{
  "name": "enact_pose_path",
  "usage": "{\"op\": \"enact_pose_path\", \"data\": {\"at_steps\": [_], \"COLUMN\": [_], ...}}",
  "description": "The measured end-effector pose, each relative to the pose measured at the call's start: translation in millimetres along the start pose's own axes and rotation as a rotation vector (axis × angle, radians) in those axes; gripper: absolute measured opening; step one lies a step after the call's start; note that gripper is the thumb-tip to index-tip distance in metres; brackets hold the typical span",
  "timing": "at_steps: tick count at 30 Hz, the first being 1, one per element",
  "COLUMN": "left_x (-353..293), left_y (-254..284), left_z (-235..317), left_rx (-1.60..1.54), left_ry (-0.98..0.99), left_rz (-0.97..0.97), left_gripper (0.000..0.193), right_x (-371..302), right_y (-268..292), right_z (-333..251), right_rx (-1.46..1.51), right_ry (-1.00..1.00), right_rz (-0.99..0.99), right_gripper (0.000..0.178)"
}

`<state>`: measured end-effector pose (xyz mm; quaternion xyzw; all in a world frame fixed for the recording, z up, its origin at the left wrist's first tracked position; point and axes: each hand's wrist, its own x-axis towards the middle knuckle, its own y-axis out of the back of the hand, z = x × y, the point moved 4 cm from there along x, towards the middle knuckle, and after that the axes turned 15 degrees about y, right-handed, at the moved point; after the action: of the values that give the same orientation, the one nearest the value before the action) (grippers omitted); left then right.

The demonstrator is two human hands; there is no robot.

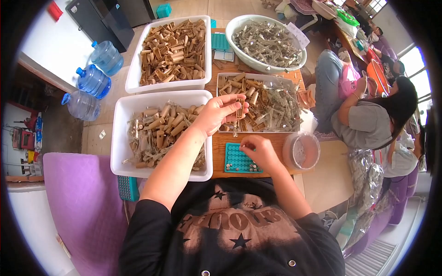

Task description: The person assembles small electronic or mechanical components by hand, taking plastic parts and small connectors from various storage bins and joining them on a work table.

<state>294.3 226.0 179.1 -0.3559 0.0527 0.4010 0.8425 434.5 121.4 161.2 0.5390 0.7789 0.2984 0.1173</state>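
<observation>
My left hand [212, 114] is raised over the table, its fingers closed on a small tan open-framed plastic part [240, 108]. A thin, clear or metallic bit hangs just below that part. My right hand [260, 152] is above a teal tray with round pockets [231, 157], its thumb and fingertips pinched together. Whatever they pinch is too small or hidden to name. Several small round pieces [252, 168] sit in the tray's lower pockets. Behind my left hand is a shallow white box [287, 79] of tan parts and clear, shiny pieces.
Left of me stands a white bin [120, 158] of mixed parts; beyond it, another white bin [134, 76] holds tan parts. A pale basin [232, 48] of shiny pieces is at the back. A clear tub [301, 150] stands right of the tray. Seated people [373, 115] work at right.
</observation>
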Motion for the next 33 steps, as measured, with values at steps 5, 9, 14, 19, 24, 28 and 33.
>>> {"op": "enact_pose_path", "data": {"at_steps": [5, 9, 14, 19, 24, 28, 33], "left_x": [0, 0, -2, 5, 3, -1, 3], "left_y": [-3, -7, -11, -6, -12, -18, -12], "left_z": [-5, -8, -8, -18, -17, -15, -24], "left_rx": [-0.004, 0.106, 0.173, 0.122, 0.082, 0.011, -0.129], "left_ry": [0.017, 0.062, 0.079, 0.119, 0.118, 0.128, 0.158], "left_rz": [-0.034, -0.009, 0.012, -0.057, -0.093, -0.149, -0.133], "left_gripper": [0.033, 0.033, 0.033, 0.032, 0.033, 0.033, 0.029], "right_x": [15, 36, 43, 38, 35, 37, 39], "right_y": [44, 55, 42, 43, 49, 45, 38], "right_z": [-22, -42, -36, -33, -37, -30, -32], "right_rx": [0.084, -0.135, -0.195, -0.156, -0.198, -0.339, -0.233], "right_ry": [0.026, 0.199, 0.166, 0.153, 0.169, 0.282, 0.271], "right_rz": [0.516, 0.646, 0.645, 0.654, 0.733, 0.744, 0.724], "right_gripper": [0.012, 0.012, 0.013, 0.012, 0.016, 0.016, 0.017]}}
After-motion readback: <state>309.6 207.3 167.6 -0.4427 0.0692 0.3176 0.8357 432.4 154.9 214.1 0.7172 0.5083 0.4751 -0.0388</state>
